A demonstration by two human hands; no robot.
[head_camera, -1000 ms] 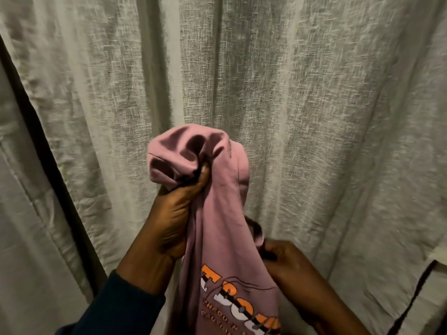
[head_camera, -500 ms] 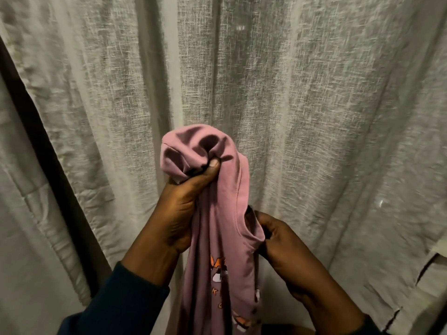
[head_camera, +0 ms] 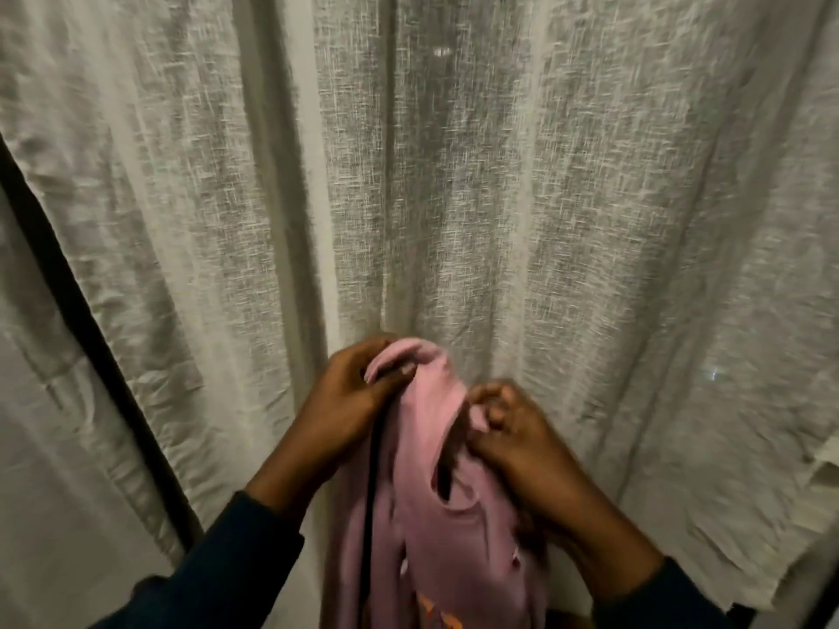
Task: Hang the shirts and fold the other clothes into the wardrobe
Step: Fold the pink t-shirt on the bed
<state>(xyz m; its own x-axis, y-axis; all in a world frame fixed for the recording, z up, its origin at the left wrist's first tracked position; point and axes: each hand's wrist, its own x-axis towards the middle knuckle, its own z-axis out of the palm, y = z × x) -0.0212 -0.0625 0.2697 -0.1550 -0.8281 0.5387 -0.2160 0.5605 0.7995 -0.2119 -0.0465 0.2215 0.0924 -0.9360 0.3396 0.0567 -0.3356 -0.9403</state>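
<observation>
A pink shirt (head_camera: 436,515) with an orange print near its bottom hangs bunched between both hands at the lower middle of the view. My left hand (head_camera: 349,401) grips the top fold of the fabric, thumb across it. My right hand (head_camera: 513,429) pinches the fabric just to the right, beside an opening in the shirt. A thin dark line, maybe a hanger or a fold's shadow, runs down the shirt under my left hand. No wardrobe interior shows.
A pale woven curtain (head_camera: 499,197) fills the view right behind the shirt. A dark vertical pole or frame edge (head_camera: 86,329) slants down the left side. Another dark edge shows at the bottom right corner (head_camera: 744,615).
Both hands and the shirt sit lower in the view. My right hand has come up close to the left one and taken a new pinch near the shirt's opening.
</observation>
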